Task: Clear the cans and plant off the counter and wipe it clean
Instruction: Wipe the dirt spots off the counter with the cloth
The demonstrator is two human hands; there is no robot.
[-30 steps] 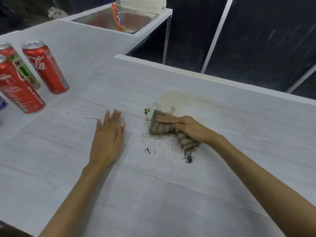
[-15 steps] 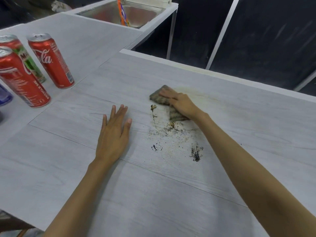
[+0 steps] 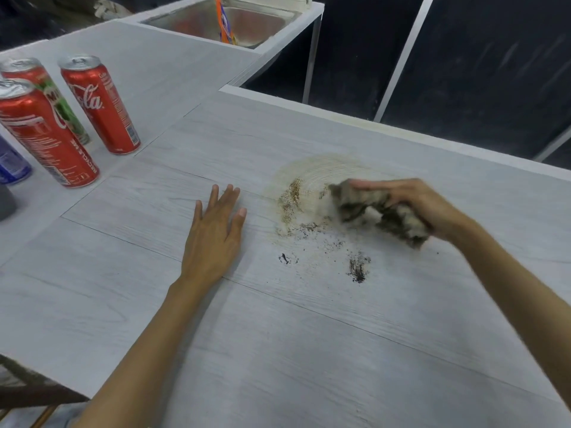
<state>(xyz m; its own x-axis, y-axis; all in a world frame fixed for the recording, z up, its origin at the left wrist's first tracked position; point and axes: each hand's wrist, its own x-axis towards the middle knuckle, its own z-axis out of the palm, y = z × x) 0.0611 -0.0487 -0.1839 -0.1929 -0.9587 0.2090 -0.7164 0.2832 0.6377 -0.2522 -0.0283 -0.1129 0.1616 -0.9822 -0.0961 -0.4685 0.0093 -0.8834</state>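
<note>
My right hand (image 3: 423, 205) grips a dirty grey striped cloth (image 3: 375, 211) and presses it on the pale wood-grain counter (image 3: 278, 350), right of a brownish smear (image 3: 309, 177). Dark soil crumbs (image 3: 358, 268) lie scattered just in front of the cloth. My left hand (image 3: 216, 233) lies flat on the counter with fingers spread, left of the dirt. Three red cans stand at the far left: one Coca-Cola can (image 3: 100, 105), a nearer red can (image 3: 46, 134) and a red-green can (image 3: 58, 97) behind them. No plant is in view.
A blue can (image 3: 12, 162) and a grey object (image 3: 4, 200) sit at the left edge. A steel sink (image 3: 222, 20) holding an orange packet (image 3: 224, 23) lies at the back. The counter's far edge drops off to a dark gap with metal frame bars.
My right hand swept the cloth away from me, then to the right, leaving a brownish smear and spread crumbs. My left hand stayed flat in place.
</note>
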